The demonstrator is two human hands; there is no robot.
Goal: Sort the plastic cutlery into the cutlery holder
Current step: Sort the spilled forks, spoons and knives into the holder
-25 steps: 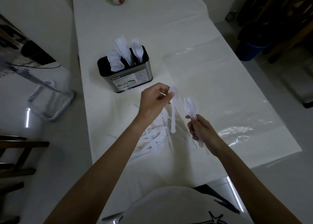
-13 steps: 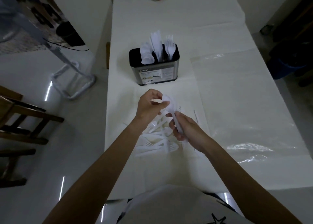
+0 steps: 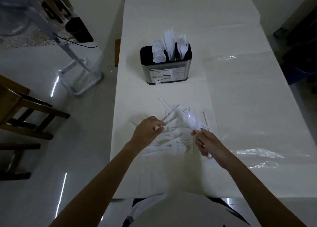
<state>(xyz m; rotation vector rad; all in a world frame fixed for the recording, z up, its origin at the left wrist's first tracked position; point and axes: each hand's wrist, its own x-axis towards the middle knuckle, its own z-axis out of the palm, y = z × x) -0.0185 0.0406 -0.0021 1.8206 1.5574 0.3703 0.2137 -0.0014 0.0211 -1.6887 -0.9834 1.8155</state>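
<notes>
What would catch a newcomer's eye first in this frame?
Probably the steel cutlery holder with a black rim at the table's centre, white plastic spoons, knives and forks standing sorted in it. Nearer, the loose pile of white plastic cutlery lies between the left hand and the right hand, which holds white plastic spoons.

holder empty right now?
No: the holder already has spoons, knives and forks standing in it.

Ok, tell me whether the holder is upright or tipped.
Upright. The holder stands on its base on the table, opening upward, with spoons, knives and forks sticking up out of it.
</notes>
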